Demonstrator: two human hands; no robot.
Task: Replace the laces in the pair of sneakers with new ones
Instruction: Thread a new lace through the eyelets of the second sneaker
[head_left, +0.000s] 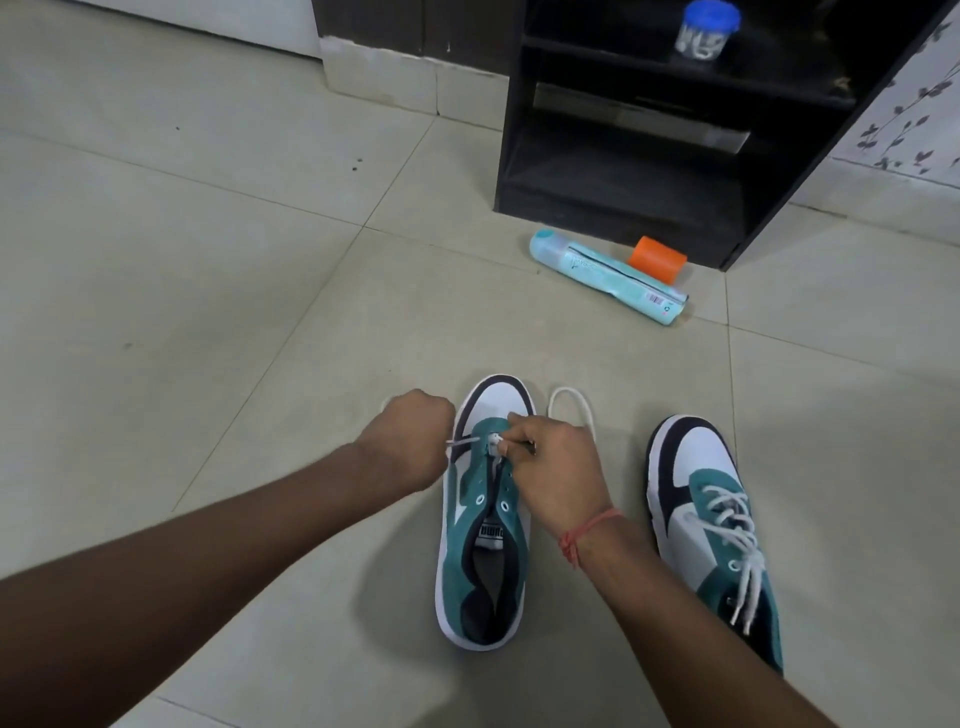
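Note:
Two teal, white and navy sneakers stand on the tiled floor. The left sneaker (480, 525) has a white lace (571, 402) only through its lowest eyelets; the upper eyelets hold no lace. My left hand (410, 441) is fisted beside the toe and grips one end of that lace, pulled taut. My right hand (553, 467) pinches the other end at the eyelets near the toe, and a loop of lace trails on the floor beyond it. The right sneaker (711, 525) is fully laced with a white lace, its ends loose.
A light teal bottle (608, 275) lies on the floor ahead, with an orange cap (658, 259) beside it. Behind them stands a black open shelf unit (623, 171) holding a blue-lidded jar (706, 31). A patterned wall is at the far right.

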